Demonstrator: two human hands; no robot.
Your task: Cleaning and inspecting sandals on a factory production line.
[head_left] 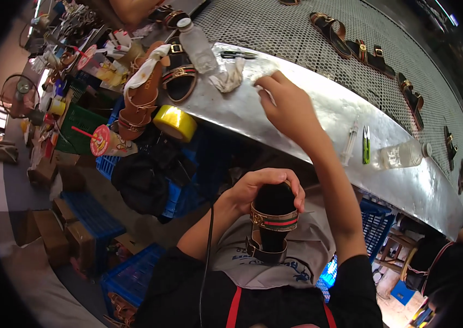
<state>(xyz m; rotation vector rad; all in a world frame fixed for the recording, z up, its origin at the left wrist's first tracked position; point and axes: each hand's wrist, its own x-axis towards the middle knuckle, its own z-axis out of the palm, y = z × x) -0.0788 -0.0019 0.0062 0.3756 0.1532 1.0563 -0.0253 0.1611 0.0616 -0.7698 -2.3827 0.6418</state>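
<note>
The black sandal is above grey cloth, its upper end wrapped by the left hand; at its twelve o'clock the right hand, half open and seemingly empty, is over the bench, crumpled wad at ten o'clock, green snips at four

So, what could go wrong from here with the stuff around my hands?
The sandal might slip, as only your left hand grips it, above your lap.
Your right hand is raised near the crumpled cloth; a careless sweep could knock the clear bottle just beyond it.
The yellow tape roll appears to sit at the edge of the metal table, so a bump might send it off.
</note>
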